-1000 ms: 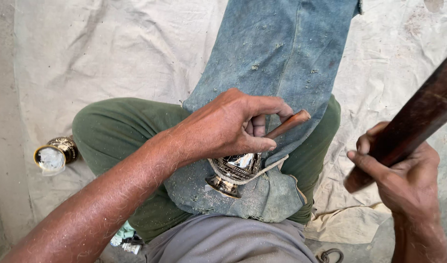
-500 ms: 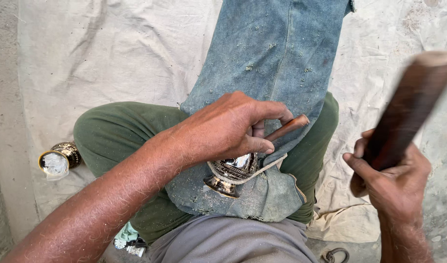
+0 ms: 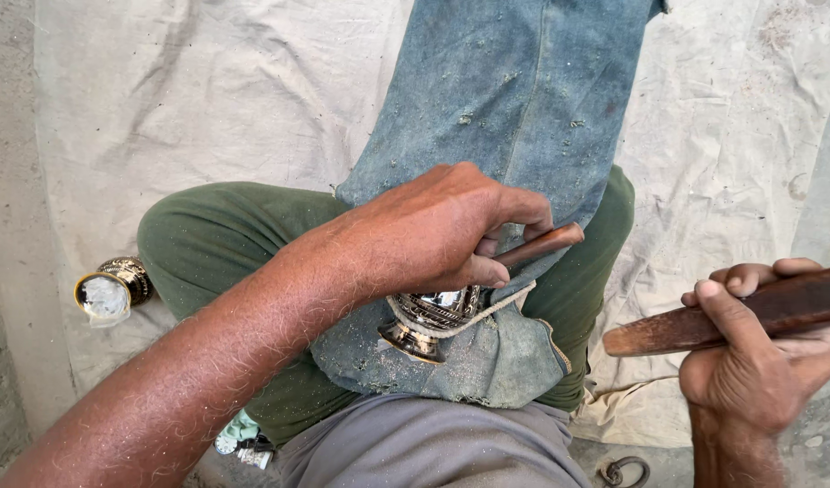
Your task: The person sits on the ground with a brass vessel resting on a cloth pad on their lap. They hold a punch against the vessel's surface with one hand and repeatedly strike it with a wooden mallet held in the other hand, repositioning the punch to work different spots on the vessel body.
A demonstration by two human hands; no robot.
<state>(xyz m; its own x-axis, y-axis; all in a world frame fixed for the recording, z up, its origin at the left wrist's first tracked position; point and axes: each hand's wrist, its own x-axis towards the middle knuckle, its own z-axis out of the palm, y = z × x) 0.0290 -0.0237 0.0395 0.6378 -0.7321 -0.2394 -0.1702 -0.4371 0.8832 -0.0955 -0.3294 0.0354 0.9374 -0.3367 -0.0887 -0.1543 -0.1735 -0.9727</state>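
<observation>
Two metal vessels seen. Nearer one, a silvery engraved cup (image 3: 430, 318), lay on its side on a denim cloth (image 3: 510, 136) across the lap, foot pointing down-left toward the body, long axis running from there up-right under the palm; mouth hidden by the hand, so contents could not be told. Second one, a brass-coloured pot (image 3: 113, 287), lay on the ground left of the knee, well apart, mouth turned toward the camera and showing something pale inside.

Left hand (image 3: 433, 230) pressed down over the cup, fingers curled narrow around a thin wooden-handled tool (image 3: 540, 246); tool's handle end stuck out to the right, slightly upward, its tip hidden beneath the fingers. Right hand (image 3: 749, 361) closed tight on a dark wooden stick (image 3: 731, 316), held off to the right and apart from the cup, long axis near level, rising a little toward the right edge.

Beneath everything, a pale, creased, stained sheet (image 3: 207, 108) spread over a gritty floor. Green trousers (image 3: 243, 235) folded cross-legged, denim dusted with fine shavings. Small metal ring (image 3: 619, 471) on the ground by the right wrist.
</observation>
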